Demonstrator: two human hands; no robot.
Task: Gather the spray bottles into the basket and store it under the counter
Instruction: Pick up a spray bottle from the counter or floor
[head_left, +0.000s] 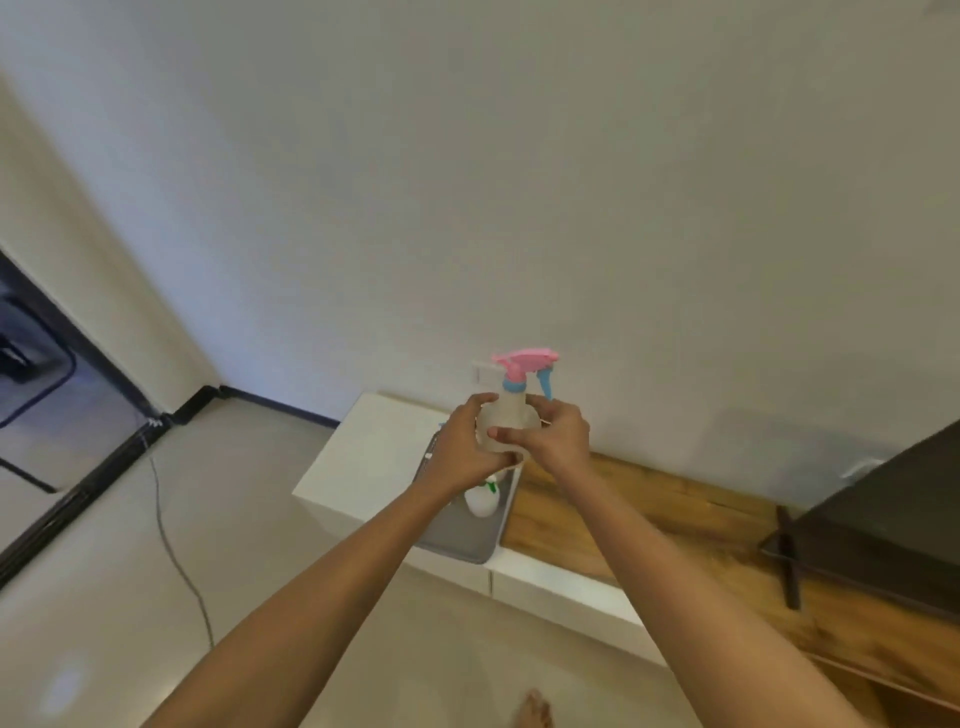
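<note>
Both hands (511, 441) are grasping a spray bottle (511, 410) above the basket (457, 540); a loosening hold risks dropping it

A grey cable (171, 540) trails over the floor (104, 597) — dark table (883, 519) right.

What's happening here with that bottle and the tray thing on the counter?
A person holds a clear plastic spray bottle with a pink and blue trigger head upright in both hands, the left hand and right hand wrapped around its body. It is raised above a grey rectangular basket that sits on the white low counter. A white bottle already lies in the basket. The held bottle is not yet in.
</note>
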